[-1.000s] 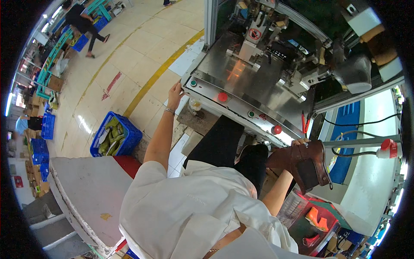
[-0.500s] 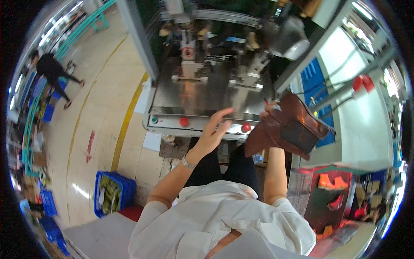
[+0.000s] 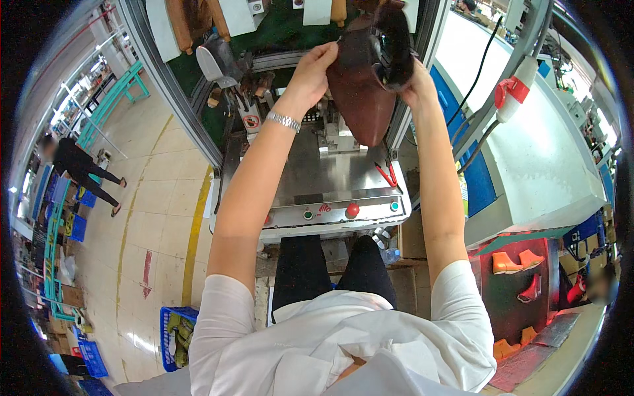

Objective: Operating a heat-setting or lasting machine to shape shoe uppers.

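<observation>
A brown leather ankle boot (image 3: 364, 99) is held up at the right-hand station of the machine, its pointed end hanging down towards me. My left hand (image 3: 313, 74) pinches its left edge between thumb and fingers. On the other side my right hand (image 3: 417, 84) grips the boot, its fingers partly hidden behind it. A dark glossy rounded part (image 3: 391, 49) shows at the boot's upper right; I cannot tell whether it belongs to the boot or the machine. A red-handled hand tool (image 3: 387, 174) lies on the metal machine table (image 3: 310, 165).
A grey rounded machine form (image 3: 221, 64) stands at the left station. Red (image 3: 352, 210) and green buttons line the table's front. A red-and-white plug connector (image 3: 514, 91) hangs at right. Orange boots (image 3: 517, 261) sit in a red-lit compartment; a blue basket (image 3: 173, 336) stands on the floor left.
Both hands have risen and moved forward into the machine. The left hand, empty before, now holds the boot too. The boot has turned toe-down, and the red-handled tool now shows on the table.
</observation>
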Tool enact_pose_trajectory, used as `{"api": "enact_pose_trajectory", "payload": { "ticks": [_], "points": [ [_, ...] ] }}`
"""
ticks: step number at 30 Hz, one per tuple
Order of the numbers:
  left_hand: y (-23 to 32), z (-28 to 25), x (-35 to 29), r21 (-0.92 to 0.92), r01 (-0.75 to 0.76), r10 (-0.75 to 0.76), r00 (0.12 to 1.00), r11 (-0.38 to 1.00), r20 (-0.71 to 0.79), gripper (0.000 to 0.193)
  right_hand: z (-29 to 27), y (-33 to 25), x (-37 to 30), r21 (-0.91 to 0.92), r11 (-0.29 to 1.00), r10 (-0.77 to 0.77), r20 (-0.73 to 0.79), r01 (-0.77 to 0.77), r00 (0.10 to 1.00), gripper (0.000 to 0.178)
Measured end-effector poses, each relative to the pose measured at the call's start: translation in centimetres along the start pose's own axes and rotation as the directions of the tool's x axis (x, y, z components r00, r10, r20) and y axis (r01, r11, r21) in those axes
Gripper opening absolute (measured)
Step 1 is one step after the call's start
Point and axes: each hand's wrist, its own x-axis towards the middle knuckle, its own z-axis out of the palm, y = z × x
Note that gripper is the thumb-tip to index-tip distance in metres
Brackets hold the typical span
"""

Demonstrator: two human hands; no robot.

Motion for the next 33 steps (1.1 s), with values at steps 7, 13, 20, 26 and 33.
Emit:
{"api": "enact_pose_trajectory", "payload": {
  "ticks": [7,13,20,26,33],
  "points": [
    [-2.1,-2.3,1.7,0.069,0.099,-0.089,0.987,0.993,-0.137,0.018,-2.6,3.2,2.2,0.036,0.986,0.163,0.011,-0.163,0.987,0.013],
    [-4.1,-2.5,1.0,0.176,0.016,0.033,0.962,0.984,-0.272,0.019,-4.3,5.9,0.8,-0.073,0.994,0.089,0.045,-0.086,0.995,0.025],
    [-0.3,6.9,-10.4,0.845,-0.521,0.449,0.73,-0.124,0.515,0.039,-8.1,12.9,-10.1,0.148,0.832,0.497,0.229,-0.535,0.837,0.047],
    [-0.2,8.5,-11.3,0.912,-0.27,0.204,0.918,-0.309,0.341,0.05,-6.7,16.0,-11.2,0.377,0.833,0.334,0.24,-0.404,0.912,0.045],
    [-4.9,6.8,-11.9,0.956,-0.203,0.271,0.928,-0.211,0.257,0.054,-5.1,17.1,-7.5,0.09,0.995,0.024,0.183,-0.041,0.983,0.037]
  ]
}}
